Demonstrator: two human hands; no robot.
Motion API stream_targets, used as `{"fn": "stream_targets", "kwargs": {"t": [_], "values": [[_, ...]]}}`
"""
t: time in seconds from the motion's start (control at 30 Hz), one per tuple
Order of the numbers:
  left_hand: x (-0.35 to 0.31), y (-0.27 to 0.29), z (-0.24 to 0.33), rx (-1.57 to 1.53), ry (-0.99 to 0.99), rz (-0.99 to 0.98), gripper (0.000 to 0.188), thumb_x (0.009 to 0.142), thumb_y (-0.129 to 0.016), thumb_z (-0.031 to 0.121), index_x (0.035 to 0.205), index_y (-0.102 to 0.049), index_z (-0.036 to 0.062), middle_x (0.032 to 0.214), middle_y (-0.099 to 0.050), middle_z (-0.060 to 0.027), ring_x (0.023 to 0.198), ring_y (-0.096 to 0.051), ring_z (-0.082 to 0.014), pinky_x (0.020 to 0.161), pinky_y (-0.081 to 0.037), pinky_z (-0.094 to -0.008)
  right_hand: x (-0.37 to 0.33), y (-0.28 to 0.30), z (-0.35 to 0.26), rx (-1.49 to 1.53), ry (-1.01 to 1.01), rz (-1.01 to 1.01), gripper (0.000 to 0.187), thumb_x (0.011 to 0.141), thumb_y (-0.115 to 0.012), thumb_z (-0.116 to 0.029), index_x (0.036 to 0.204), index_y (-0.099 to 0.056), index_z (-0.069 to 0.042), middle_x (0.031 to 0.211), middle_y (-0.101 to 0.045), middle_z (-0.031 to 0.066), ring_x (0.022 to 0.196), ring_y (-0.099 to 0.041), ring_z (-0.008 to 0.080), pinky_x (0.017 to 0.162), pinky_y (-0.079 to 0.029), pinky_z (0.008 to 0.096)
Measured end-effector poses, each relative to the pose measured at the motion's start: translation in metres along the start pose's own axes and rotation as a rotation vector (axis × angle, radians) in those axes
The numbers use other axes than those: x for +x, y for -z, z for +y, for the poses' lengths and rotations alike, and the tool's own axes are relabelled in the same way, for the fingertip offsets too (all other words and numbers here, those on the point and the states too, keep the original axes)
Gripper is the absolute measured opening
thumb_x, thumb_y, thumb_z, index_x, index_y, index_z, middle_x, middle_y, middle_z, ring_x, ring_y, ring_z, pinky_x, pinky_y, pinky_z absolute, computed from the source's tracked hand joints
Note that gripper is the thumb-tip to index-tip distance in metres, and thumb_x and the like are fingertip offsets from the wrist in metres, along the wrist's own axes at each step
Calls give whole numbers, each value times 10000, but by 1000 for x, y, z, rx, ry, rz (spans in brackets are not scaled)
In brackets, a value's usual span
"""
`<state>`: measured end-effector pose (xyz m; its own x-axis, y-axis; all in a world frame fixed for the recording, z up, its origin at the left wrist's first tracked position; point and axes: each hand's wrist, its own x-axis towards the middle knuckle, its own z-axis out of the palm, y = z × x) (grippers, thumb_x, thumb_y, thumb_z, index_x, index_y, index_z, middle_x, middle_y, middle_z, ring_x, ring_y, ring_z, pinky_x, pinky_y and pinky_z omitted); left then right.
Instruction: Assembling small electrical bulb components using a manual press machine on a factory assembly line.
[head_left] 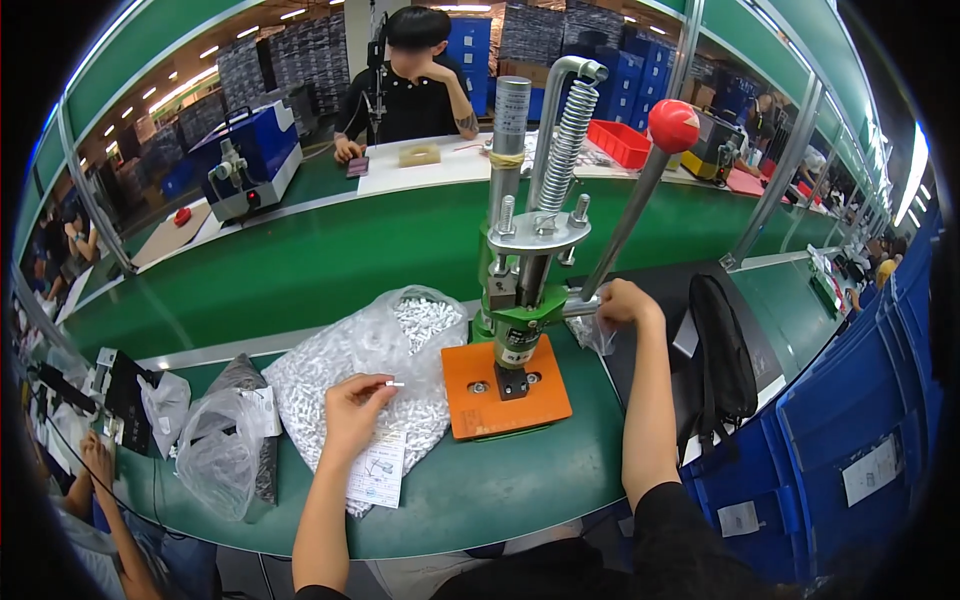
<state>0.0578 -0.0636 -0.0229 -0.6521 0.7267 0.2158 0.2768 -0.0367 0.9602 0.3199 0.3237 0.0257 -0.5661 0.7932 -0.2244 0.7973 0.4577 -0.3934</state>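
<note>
My left hand (352, 415) pinches a small white cylindrical piece (396, 384) between thumb and fingertips. Under and behind it lies a large clear plastic bag (350, 340) full of many similar white pieces, with a printed paper slip (382, 470) at its near side. To the right stands a green hand-lever press (520, 325) on an orange base plate (465, 405). Beyond the press, on its right, my right hand (628, 302) is closed, its curled fingertips at a small clear plastic bag (597, 335); what they grip is hidden.
The press lever with its red ball knob (673, 127) rises between the press and my right arm. Bags of dark pieces (245, 430) lie left; a black bag (722, 345) lies right. Blue bins (850, 440) flank the bench. A person (410, 90) sits across the green partition.
</note>
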Motion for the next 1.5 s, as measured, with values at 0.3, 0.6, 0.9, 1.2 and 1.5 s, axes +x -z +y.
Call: {"fn": "stream_targets", "kwargs": {"t": [0.3, 0.6, 0.9, 1.2, 1.5], "values": [[4, -2, -1, -13, 33, -13, 128, 820, -673, -36, 942, -695, -67, 834, -664, -78, 691, -620, -120, 634, -494, -227, 16, -24, -2, -14, 180, 365, 162, 694, -642, -62, 826, -726, -22, 862, -679, 235, 862, -670, 381, 795, -544, 406], [2, -3, -6, -50, 39, 48, 131, 805, -698, 3, 925, -709, -47, 839, -687, -92, 697, -620, -117, 655, -494, -235, 15, -21, -5, -87, 40, 350, 179, 732, -621, -74, 869, -707, 2, 953, -662, 265, 955, -639, 414, 844, -530, 444], [-5, -10, 12, 414, -383, 72, 167, 753, -725, -9, 918, -715, 13, 823, -691, -109, 671, -637, -186, 609, -489, -277, 8, 1, 1, 92, -10, 407, 137, 659, -716, -59, 788, -722, -13, 833, -682, 227, 832, -680, 371, 777, -555, 407], [-2, -12, 12, 434, -569, 63, 137, 742, -743, -4, 872, -700, -3, 803, -677, -116, 695, -641, -231, 605, -495, -300, -128, 79, -79, 570, 306, 930, 169, 912, -602, -81, 935, -659, 76, 720, -647, 80, 626, -616, 126, 568, -495, 254], [-4, -7, 13, 471, -579, 105, 139, 743, -734, -10, 877, -698, -13, 798, -680, -123, 699, -642, -247, 613, -496, -313, -219, 53, -139, 868, 832, 691, 44, 872, -591, 58, 904, -619, 71, 794, -619, 108, 658, -613, 143, 555, -488, 235]]}}
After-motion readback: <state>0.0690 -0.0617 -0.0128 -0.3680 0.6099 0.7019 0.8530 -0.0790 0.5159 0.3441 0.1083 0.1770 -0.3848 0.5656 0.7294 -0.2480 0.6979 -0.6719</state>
